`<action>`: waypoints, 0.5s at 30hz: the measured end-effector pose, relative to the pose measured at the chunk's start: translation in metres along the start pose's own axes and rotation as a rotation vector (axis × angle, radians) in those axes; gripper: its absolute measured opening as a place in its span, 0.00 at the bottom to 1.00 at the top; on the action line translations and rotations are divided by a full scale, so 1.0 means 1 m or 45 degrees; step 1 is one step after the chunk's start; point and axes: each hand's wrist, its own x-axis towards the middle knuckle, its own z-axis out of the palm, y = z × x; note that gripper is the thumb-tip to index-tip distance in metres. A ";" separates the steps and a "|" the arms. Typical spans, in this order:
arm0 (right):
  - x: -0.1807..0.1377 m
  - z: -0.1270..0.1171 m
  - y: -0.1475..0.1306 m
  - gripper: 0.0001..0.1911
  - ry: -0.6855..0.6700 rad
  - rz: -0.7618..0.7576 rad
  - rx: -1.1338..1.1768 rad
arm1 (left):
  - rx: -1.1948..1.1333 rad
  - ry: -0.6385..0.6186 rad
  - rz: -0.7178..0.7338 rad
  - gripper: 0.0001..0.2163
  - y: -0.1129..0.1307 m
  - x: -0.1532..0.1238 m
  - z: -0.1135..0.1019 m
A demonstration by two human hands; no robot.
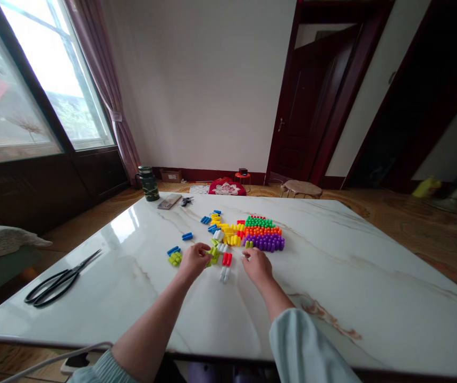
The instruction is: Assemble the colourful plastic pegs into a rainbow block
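Observation:
Small peg-like plastic pieces, many in joined pairs, lie around both hands. My left hand (194, 261) has its fingers bent together at the edge of a loose lime-green heap (214, 254); whatever they pinch is hidden. My right hand (257, 265) is closed, thumb and fingertips together, just in front of a lime-green pair (248, 244); I cannot see what it grips. Beyond it, purple pieces (264, 243), orange pieces (262, 231) and green pieces (258, 222) stand in tight rows. Between my hands lie a red pair (227, 259) and a white pair (225, 274).
Yellow pieces (232, 240) and scattered blue pieces (187, 236) lie on the marble-patterned table (352, 266). Black-handled scissors (61, 279) rest at the left. A dark flask (147, 183), a phone (169, 201) and keys (187, 201) sit at the far left edge. A stool (301, 188) stands beyond.

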 end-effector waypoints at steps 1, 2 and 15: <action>-0.001 0.002 -0.004 0.12 -0.014 -0.024 0.012 | 0.022 0.028 -0.019 0.11 -0.001 0.003 0.002; -0.002 0.003 -0.008 0.11 -0.026 -0.044 0.019 | 0.048 0.051 -0.028 0.11 -0.002 0.005 0.004; -0.014 0.011 -0.018 0.10 -0.108 -0.154 -0.022 | 0.286 -0.035 0.056 0.21 0.014 -0.003 0.033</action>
